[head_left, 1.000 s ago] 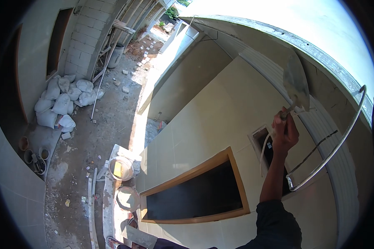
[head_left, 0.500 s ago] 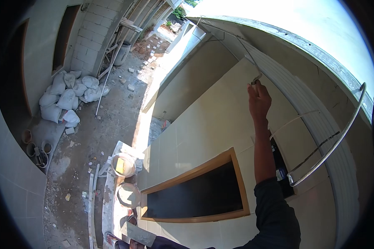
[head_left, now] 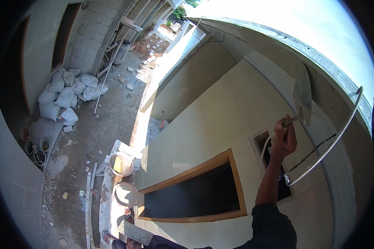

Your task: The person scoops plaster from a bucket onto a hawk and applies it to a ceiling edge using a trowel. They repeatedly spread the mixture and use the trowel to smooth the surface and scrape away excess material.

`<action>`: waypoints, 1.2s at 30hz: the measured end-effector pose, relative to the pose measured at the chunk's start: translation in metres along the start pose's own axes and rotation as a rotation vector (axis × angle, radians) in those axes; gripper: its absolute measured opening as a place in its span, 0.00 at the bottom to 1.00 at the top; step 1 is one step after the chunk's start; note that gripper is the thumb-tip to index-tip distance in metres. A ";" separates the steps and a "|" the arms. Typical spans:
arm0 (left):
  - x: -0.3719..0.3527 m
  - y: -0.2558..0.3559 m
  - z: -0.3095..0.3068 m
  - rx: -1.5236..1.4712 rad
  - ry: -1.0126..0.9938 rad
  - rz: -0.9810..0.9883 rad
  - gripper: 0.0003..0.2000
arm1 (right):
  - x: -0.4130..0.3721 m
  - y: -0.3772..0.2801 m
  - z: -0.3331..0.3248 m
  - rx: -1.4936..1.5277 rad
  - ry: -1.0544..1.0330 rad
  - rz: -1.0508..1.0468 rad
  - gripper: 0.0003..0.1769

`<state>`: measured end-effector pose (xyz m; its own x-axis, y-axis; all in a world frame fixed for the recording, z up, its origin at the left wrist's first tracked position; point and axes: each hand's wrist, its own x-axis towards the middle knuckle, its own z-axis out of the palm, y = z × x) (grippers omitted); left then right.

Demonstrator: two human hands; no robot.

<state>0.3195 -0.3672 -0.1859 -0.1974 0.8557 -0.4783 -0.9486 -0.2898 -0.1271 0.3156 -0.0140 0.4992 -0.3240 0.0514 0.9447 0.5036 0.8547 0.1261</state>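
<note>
My right hand (head_left: pixel 285 143) is raised by the tiled wall (head_left: pixel 203 120), its fingers closed around the handle of a trowel. The trowel's broad blade (head_left: pixel 303 97) points upward, overlapping the rough upper wall below the roof edge. Low in the view, my left hand (head_left: pixel 133 244) shows only in part, under a flat grey rectangular board (head_left: pixel 135 233), which it grips. Loose cables hang from the wall opening (head_left: pixel 262 139) beside my right forearm.
A bent metal pipe (head_left: pixel 340 143) curves down from the roof edge at right. Two buckets (head_left: pixel 122 164) stand on the narrow plank platform (head_left: pixel 108 207) near my sandalled feet. White sacks (head_left: pixel 65 97) are piled across the rubble-strewn alley. A wood-framed window (head_left: pixel 195 191) sits in the wall.
My right hand has moved down and to the right with the trowel. The blade now shows broad side on, further right along the upper wall. My left hand stays low with the board.
</note>
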 end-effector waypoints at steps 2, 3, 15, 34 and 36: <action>-0.003 0.014 0.044 -0.041 -0.032 0.043 0.34 | -0.015 0.000 -0.012 -0.085 -0.192 0.039 0.17; -0.007 0.022 0.073 -0.056 -0.049 0.065 0.34 | -0.028 -0.003 -0.014 -0.092 -0.285 0.064 0.17; 0.012 0.137 0.383 0.323 -0.486 0.300 0.29 | -0.209 -0.106 -0.028 0.432 -0.972 0.175 0.15; -0.032 0.129 0.477 1.146 -1.107 0.324 0.23 | -0.128 -0.043 0.053 0.235 -0.413 -0.266 0.14; -0.018 0.121 0.441 1.061 -0.971 0.109 0.22 | -0.106 -0.030 0.056 0.235 -0.364 -0.151 0.15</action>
<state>0.0993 -0.2285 0.1906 0.0430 0.9239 0.3803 -0.5659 -0.2912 0.7713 0.2902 -0.0166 0.3788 -0.6610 0.0594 0.7481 0.2475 0.9583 0.1426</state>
